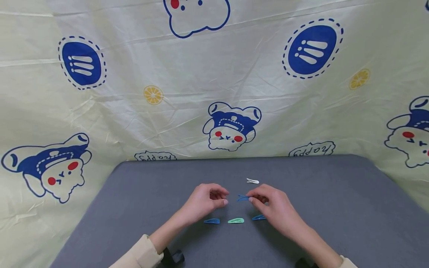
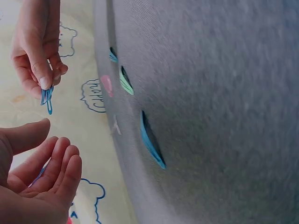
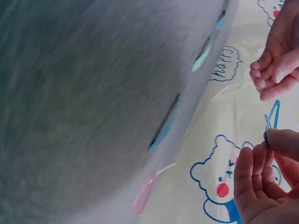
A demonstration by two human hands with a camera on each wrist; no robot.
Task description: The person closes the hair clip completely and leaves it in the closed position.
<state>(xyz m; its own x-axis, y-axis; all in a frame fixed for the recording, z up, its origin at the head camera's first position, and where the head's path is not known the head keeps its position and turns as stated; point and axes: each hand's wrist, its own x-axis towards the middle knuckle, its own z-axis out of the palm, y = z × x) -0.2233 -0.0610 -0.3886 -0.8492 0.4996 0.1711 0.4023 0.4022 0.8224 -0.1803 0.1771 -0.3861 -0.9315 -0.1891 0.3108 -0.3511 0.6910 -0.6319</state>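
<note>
My right hand (image 1: 279, 208) pinches a blue snap hair clip (image 1: 242, 198) between thumb and fingertips, held over the table. In the right wrist view the held clip's two arms stand spread apart. Facing it, my left hand (image 1: 205, 201) has loosely bent fingers and holds nothing; a small gap separates its fingertips from the clip. Below the hands lie a blue hair clip (image 1: 212, 221), a mint green one (image 1: 236, 220) and another blue one (image 1: 259, 217), partly covered by my right hand in the head view.
Farther back on the grey table (image 1: 167, 178) lies a white hair clip (image 1: 253, 181). A pink hair clip (image 3: 144, 193) shows in both wrist views, hidden in the head view. Behind the table hangs a cream cloth (image 1: 127, 123) printed with cartoon figures.
</note>
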